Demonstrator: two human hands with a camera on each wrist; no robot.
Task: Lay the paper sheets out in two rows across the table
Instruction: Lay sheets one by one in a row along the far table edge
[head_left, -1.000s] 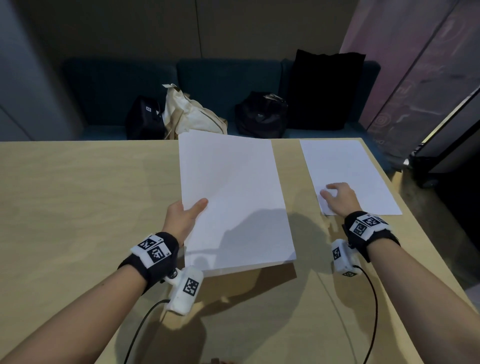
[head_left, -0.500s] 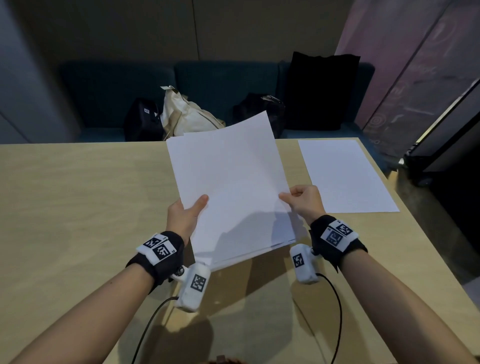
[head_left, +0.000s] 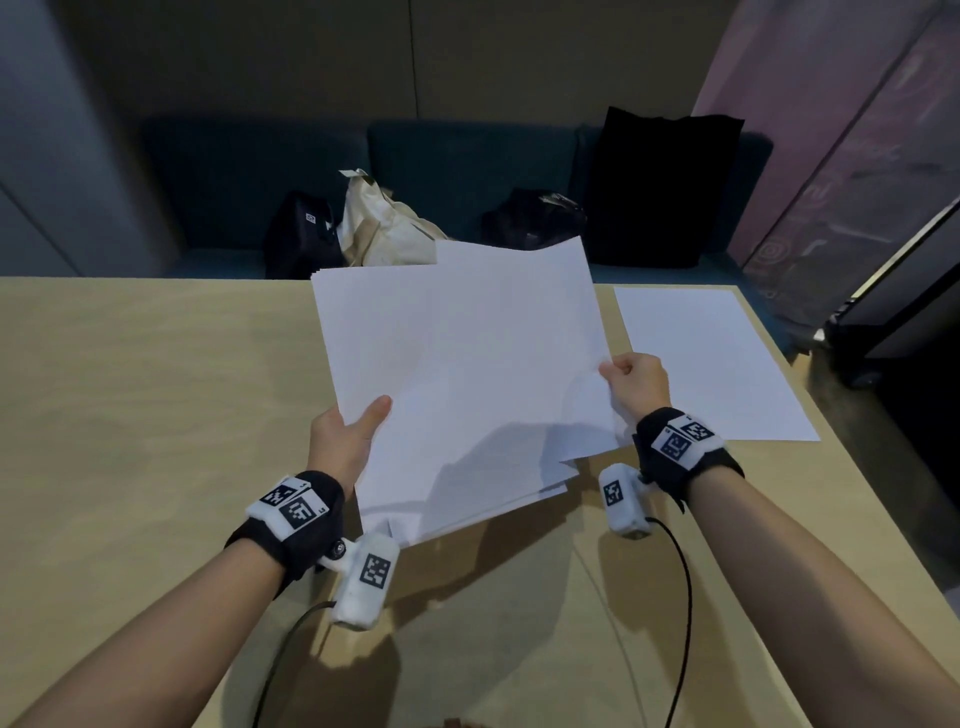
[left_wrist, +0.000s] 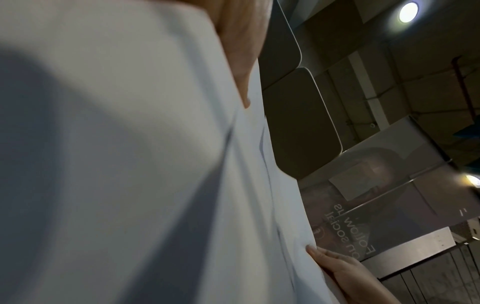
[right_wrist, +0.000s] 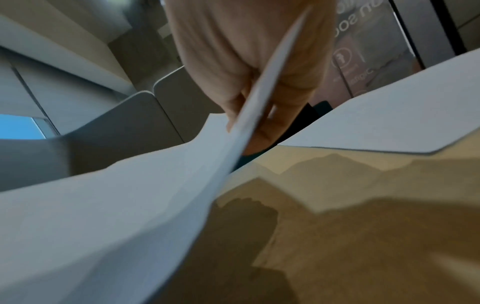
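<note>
My left hand (head_left: 345, 436) holds a stack of white paper sheets (head_left: 395, 364) above the wooden table (head_left: 130, 395), thumb on top at its left edge. My right hand (head_left: 631, 382) pinches the right edge of the top sheet (head_left: 519, 322), which is skewed and lifted off the stack. One single sheet (head_left: 711, 364) lies flat at the table's far right. The left wrist view is filled by the underside of the stack (left_wrist: 130, 164). In the right wrist view the pinched top sheet (right_wrist: 259, 82) runs between thumb and fingers.
Beyond the table's far edge stands a dark bench (head_left: 467, 171) with black bags (head_left: 301, 239), a cream tote (head_left: 384, 228) and a tall black bag (head_left: 665, 187). The table's right edge (head_left: 831, 467) drops to a dark floor. Bare wood stretches to the left.
My right hand left the laid sheet at the right, came over to the stack and took the top sheet's right edge. That sheet now fans away from the stack, which has tilted up.
</note>
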